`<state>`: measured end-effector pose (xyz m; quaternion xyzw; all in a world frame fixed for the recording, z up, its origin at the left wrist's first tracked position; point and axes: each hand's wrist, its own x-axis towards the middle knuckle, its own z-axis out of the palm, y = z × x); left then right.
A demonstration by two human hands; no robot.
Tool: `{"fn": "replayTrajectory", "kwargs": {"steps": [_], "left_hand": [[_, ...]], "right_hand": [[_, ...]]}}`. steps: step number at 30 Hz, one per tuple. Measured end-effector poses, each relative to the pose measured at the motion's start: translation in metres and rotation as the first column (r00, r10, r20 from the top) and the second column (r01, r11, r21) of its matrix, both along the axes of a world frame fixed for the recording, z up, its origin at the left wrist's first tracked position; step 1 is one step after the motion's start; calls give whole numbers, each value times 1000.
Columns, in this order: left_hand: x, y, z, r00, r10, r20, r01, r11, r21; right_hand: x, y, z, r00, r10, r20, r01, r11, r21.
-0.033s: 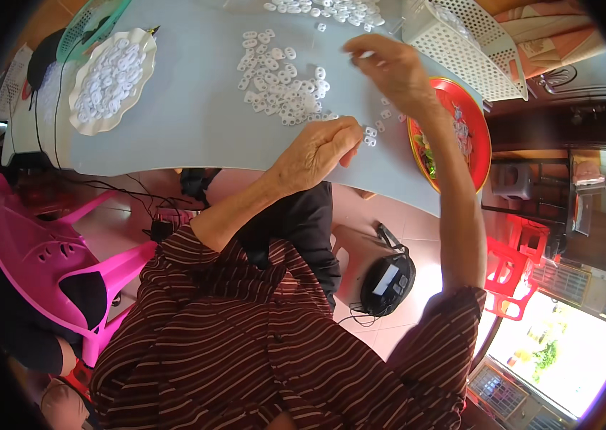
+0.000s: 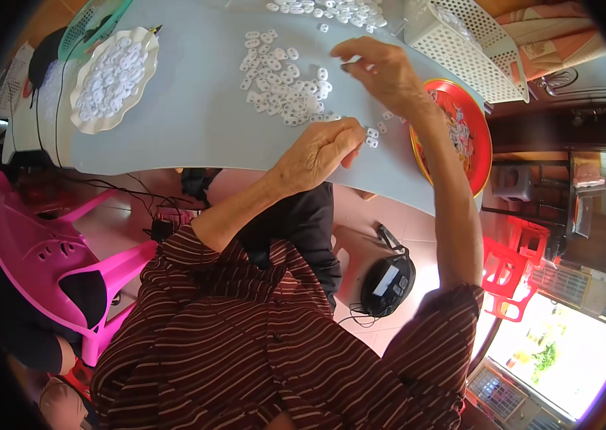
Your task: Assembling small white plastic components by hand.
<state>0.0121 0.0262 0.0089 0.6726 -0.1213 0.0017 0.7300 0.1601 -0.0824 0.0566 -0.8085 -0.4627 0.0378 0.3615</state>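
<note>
While I watch the head view, left hand (image 2: 317, 150) rests curled on the pale table (image 2: 195, 115), fingertips pinched by small white rings (image 2: 372, 137); grip unclear. Right hand (image 2: 382, 68), arm stretched forward, hovers above the ring pile (image 2: 285, 89), fingers bent, nothing visibly held. Red tray (image 2: 475, 154) sits right.

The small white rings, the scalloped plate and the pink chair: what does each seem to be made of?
Small white rings: probably moulded plastic, matte, all alike in shape. Scalloped plate: cream, likely plastic or melamine, with a faint sheen on its rim; ceramic cannot be ruled out. Pink chair: moulded plastic, smooth and slightly glossy, with cut-out slots in one piece.
</note>
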Motion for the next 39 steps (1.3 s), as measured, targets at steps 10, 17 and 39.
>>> {"fn": "replayTrajectory", "kwargs": {"steps": [10,17,39], "left_hand": [[1,0,-1,999,-30,-10,30,1000,-5],[1,0,2,999,-8,-46,10,999,36],[5,-3,2,999,44,12,-45,990,134]], "right_hand": [[6,-37,-4,981,-95,170,129,971,-203],[0,-61,11,965,-148,218,234,861,-452],[-50,-31,-7,755,-22,656,474,708,-523]]}}
